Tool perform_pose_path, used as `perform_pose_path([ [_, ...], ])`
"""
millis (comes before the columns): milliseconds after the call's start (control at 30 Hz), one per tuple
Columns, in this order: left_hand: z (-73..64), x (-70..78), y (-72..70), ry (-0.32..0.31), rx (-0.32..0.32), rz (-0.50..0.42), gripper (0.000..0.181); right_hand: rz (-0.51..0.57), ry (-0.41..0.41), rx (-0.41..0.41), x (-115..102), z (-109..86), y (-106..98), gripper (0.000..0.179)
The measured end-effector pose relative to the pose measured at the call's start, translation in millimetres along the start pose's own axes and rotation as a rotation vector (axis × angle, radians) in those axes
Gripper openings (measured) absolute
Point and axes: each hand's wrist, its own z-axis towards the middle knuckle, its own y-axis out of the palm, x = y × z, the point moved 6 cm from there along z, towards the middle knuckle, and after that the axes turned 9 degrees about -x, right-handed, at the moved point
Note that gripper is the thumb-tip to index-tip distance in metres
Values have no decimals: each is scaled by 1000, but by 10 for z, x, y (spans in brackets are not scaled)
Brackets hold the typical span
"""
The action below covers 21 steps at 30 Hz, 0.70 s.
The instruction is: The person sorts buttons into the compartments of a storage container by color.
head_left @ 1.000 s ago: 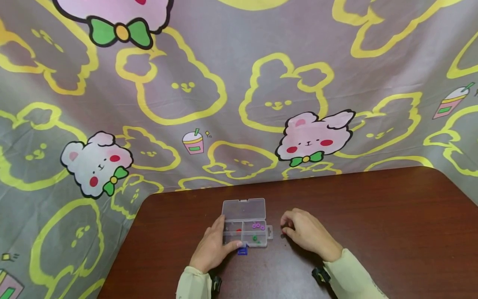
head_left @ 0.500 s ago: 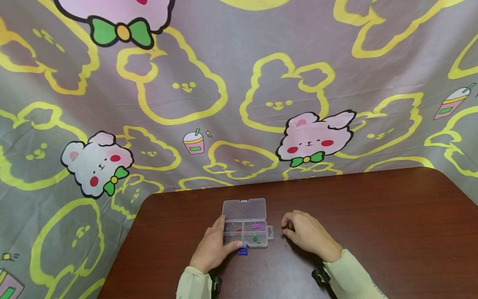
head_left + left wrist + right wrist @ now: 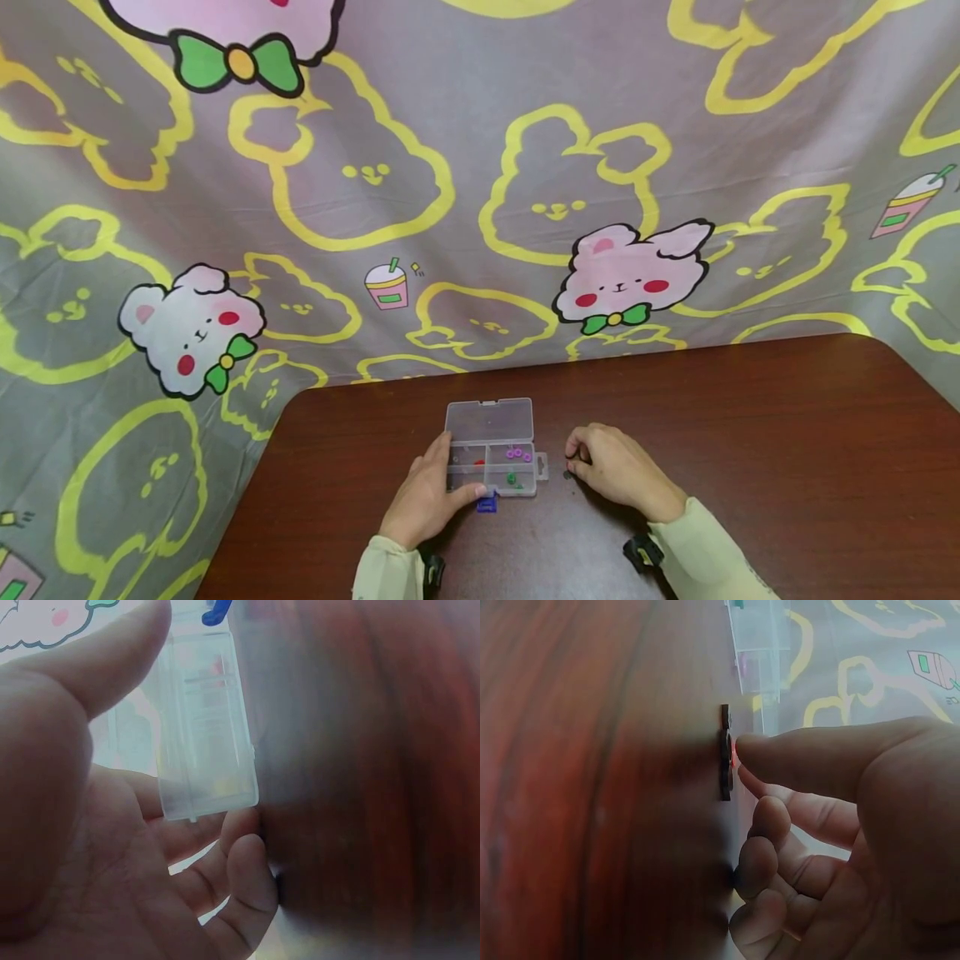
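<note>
A clear plastic compartment box point(image 3: 536, 483) stands on the table with its lid point(image 3: 489, 419) raised at the back. Purple rings point(image 3: 517, 453), a green piece point(image 3: 512, 478) and a red piece point(image 3: 479, 462) lie in separate compartments. My left hand point(image 3: 426, 500) grips the box's left end, thumb at the front edge, fingers along the side. To the right of the box, my right hand point(image 3: 618, 468) pinches a tiny red piece point(image 3: 733, 754) between thumb and forefinger, just at the tabletop. Small dark flat pieces point(image 3: 725, 784) sit by those fingertips. Their kind is unclear.
A blue clip-like piece point(image 3: 487, 504) is at the box's front edge. The hanging tab point(image 3: 542, 466) sticks out on the right side. The brown table point(image 3: 750, 442) reaches back to a patterned cloth point(image 3: 465, 200).
Both hands hold nearly the same place. The right fingertips have shifted slightly, and a dark piece shows beneath them where red showed a second ago.
</note>
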Motion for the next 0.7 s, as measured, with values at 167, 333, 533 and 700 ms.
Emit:
perform_pose_path([
  [167,1,2,1,-1,-1,1,102,-1,-4,4,8,6,3,18],
  [333,5,-8,8,-8,-9,0,102,-3,-8,4,10,9,10,19],
  [533,6,-11,8,-12,-17,-4,103,0,6,-12,18,16,27,21],
  [700,6,-11,7,-19,-22,-9,103,-1,7,-15,25,22,30,21],
])
